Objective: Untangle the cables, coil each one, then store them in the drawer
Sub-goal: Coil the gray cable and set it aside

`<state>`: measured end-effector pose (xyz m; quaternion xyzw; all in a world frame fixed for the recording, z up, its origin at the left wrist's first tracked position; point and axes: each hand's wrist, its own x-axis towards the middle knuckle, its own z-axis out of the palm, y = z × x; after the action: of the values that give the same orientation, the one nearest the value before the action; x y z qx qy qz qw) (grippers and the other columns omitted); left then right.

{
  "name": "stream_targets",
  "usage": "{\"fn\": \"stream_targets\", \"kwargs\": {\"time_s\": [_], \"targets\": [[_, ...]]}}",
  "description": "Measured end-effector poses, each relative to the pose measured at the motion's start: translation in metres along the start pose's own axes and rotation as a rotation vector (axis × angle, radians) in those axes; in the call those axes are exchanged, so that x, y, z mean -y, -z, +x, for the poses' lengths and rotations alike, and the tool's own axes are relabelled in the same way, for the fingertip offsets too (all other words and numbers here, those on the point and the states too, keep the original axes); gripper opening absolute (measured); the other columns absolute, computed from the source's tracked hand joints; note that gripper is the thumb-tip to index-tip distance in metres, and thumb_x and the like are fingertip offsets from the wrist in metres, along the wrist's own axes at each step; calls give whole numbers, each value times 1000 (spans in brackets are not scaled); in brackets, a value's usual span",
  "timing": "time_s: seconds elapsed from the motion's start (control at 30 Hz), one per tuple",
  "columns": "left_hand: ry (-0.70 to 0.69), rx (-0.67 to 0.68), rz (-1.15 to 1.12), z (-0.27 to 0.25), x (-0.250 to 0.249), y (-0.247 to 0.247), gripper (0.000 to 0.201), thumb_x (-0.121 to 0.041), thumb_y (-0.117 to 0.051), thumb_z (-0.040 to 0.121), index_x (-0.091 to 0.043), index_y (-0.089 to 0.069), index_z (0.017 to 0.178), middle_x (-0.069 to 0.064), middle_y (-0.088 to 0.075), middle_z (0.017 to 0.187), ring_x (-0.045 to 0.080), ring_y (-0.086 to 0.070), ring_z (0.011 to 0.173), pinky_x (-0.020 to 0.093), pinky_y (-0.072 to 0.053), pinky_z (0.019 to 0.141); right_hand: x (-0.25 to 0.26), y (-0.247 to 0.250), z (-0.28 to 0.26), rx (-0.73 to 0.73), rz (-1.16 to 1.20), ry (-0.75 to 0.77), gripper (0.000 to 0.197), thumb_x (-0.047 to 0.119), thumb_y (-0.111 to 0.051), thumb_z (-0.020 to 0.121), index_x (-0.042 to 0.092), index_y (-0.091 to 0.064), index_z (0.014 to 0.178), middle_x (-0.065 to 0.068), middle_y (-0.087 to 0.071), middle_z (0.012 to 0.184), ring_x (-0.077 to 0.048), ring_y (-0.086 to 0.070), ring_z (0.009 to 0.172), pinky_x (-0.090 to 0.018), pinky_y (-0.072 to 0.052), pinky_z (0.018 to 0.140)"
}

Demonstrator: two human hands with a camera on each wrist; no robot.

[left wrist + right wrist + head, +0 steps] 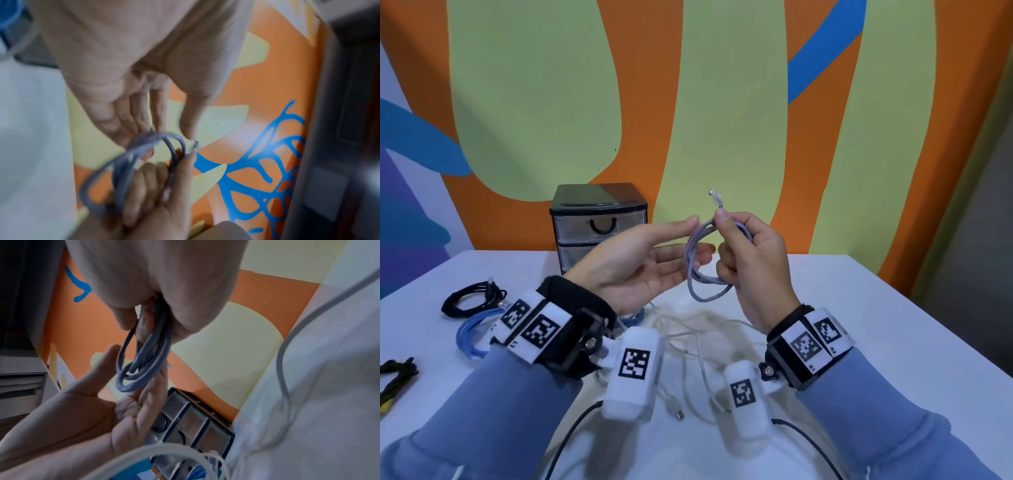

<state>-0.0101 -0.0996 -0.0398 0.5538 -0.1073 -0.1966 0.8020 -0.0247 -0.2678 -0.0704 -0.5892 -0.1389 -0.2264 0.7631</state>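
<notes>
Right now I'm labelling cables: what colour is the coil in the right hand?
Pale lilac-grey cable, gripped by the right hand; clearest in the head view.

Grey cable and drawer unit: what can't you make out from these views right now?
- Grey cable: its second plug, hidden inside the right hand in every view; the wrist views are blurred.
- Drawer unit: its lower drawers, covered by the left hand in the head view.
- Blue cable: partly behind the left wrist strap.
- Black-and-yellow cable: cut off by the left edge.

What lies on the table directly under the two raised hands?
Loose white cables sprawl on the table there, uncoiled. The left hand, right hand and wrist cameras cover parts of them, so their full runs cannot be traced.
</notes>
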Motion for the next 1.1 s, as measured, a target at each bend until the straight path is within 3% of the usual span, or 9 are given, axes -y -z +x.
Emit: {"fn": "stream_targets", "kwargs": {"time_s": [0.07,0.23,0.37,0.5,0.6,0.73,0.87,1.0,1.1], "targets": [[-19,-41,-132,2,2,-2,36,-10,-70,95,0,-71,130,19,-76,123,22,-76,99,28,-62,90,-4,-1,0,25,67,-50,20,21,-65,104,3,-64,97,3,-28,59,-12,-23,46,-22,-27,42],[-126,-245,-230,14,6,5,29,9,-58,102,-4,-70,125,17,-79,101,17,-77,77,24,-64,69,-5,-6,-1,24,160,-82,17,20,-65,103,8,-60,92,-2,-19,64,-12,-19,46,-22,-26,40],[-290,-451,-267,16,1,25,27,11,-59,100,-3,-74,119,24,-78,111,19,-76,79,25,-63,83,-7,-8,1,-54,190,-62,19,18,-64,104,11,-57,88,-6,-19,70,-12,-21,46,-22,-28,42],[-505,-413,-128,11,2,12,33,9,-62,101,-7,-69,128,22,-78,105,21,-75,87,25,-58,80,-13,-2,7,-155,126,-88,19,23,-64,105,11,-58,92,1,-23,64,-12,-22,48,-22,-26,44],[-646,-314,-6,9,4,6,49,3,-69,99,-19,-53,139,19,-81,102,22,-78,91,25,-61,82,-14,5,11,-204,59,-134,20,27,-65,105,11,-60,92,5,-26,59,-12,-23,48,-22,-27,43],[-629,-221,11,8,8,2,40,-7,-82,85,6,-65,118,20,-81,99,22,-80,88,22,-60,75,-15,11,13,-206,-53,-150,22,28,-67,104,12,-61,89,7,-25,57,-14,-22,49,-23,-26,43],[-672,-152,219,9,12,2,24,-12,-86,78,5,-79,94,21,-77,113,23,-78,94,26,-61,82,-18,12,14,-151,-188,-97,22,28,-69,102,12,-66,88,8,-34,57,-16,-26,49,-26,-28,46],[-657,-3,573,7,15,3,17,-1,-80,89,3,-82,105,11,-73,119,25,-76,105,35,-61,99,-19,16,14,-123,-243,-80,19,26,-71,101,12,-69,87,11,-47,57,-13,-32,50,-28,-31,48],[-670,50,730,7,16,2,14,-5,-80,92,-10,-85,104,3,-70,116,12,-72,101,25,-58,92,-14,17,14,-65,-75,-183,16,20,-71,100,6,-67,92,7,-42,57,-11,-27,46,-21,-26,43]]}}
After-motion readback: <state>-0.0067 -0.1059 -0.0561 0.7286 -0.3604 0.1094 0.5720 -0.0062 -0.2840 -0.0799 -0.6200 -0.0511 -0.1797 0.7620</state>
